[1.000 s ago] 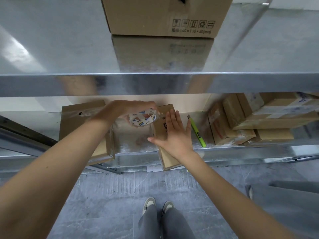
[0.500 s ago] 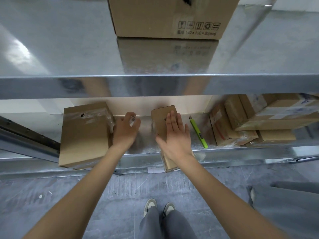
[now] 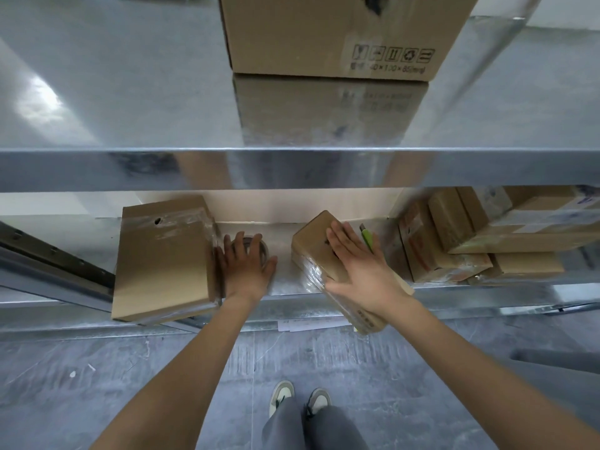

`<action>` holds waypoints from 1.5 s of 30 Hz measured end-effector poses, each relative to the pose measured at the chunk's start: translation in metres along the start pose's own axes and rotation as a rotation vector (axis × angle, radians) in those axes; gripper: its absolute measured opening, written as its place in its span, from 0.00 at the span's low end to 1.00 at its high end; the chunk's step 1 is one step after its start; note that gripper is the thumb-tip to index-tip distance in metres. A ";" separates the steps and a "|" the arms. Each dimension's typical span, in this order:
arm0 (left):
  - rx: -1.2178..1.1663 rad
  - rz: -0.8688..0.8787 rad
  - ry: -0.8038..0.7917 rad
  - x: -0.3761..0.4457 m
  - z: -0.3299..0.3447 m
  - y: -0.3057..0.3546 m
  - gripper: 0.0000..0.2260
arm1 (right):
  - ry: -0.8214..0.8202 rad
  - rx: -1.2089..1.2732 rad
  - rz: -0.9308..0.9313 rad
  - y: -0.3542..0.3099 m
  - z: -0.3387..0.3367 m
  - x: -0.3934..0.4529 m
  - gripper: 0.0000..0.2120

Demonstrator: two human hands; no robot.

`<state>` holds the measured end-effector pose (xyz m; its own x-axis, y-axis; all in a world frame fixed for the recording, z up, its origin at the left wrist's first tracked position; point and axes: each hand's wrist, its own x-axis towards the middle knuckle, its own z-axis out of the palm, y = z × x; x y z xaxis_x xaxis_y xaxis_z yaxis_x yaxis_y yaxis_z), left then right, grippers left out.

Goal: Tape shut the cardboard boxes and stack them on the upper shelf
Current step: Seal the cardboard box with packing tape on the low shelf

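Head view: my right hand (image 3: 363,274) lies flat, fingers straight, grip wide, on the small taped cardboard box (image 3: 328,258) on the lower shelf (image 3: 285,284). Left of that box, my left hand (image 3: 246,267) rests spread over the tape roll (image 3: 256,246).

A single wide-angle view looks from the person's head forward and steeply down. The shiny metal upper shelf (image 3: 130,102) fills the top of the picture, close to the lens, with its front edge crossing the middle. Below it the lower metal shelf (image 3: 285,280) lies at arm's reach. The grey stone floor (image 3: 97,384) and the person's light sneakers (image 3: 300,397) close the bottom edge.
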<state>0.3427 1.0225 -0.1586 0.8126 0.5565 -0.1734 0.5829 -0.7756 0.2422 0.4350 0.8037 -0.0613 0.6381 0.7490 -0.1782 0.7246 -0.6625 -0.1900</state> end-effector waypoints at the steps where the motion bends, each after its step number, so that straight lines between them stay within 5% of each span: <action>1: -0.004 0.009 0.004 0.000 0.000 0.000 0.28 | -0.013 0.000 -0.009 0.001 -0.002 -0.001 0.43; 7: -0.046 0.035 0.034 -0.005 -0.011 0.004 0.30 | -0.147 -0.028 -0.132 0.007 -0.016 -0.002 0.41; 11: -0.582 0.104 0.164 -0.014 -0.035 0.031 0.23 | -0.215 -0.051 -0.221 0.009 -0.018 0.001 0.38; 16: -1.133 0.116 -0.264 -0.033 -0.046 0.069 0.16 | -0.161 0.196 -0.146 0.004 -0.015 -0.001 0.51; 22: -1.182 0.117 -0.170 -0.033 -0.043 0.073 0.08 | -0.122 -0.020 0.029 -0.025 -0.006 0.013 0.68; 36: -1.172 0.111 -0.162 -0.033 -0.038 0.076 0.08 | -0.011 -0.024 0.051 -0.064 0.028 -0.054 0.60; 42: -1.180 0.106 -0.187 -0.025 -0.033 0.068 0.09 | 0.077 0.089 -0.071 -0.035 0.009 -0.056 0.45; 45: -1.163 0.033 -0.231 -0.016 -0.036 0.062 0.10 | 0.268 0.149 0.196 0.021 -0.018 -0.051 0.49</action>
<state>0.3663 0.9759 -0.1065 0.8776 0.3816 -0.2902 0.3081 0.0148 0.9512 0.4222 0.7518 -0.0390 0.8213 0.5697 0.0303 0.5480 -0.7731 -0.3194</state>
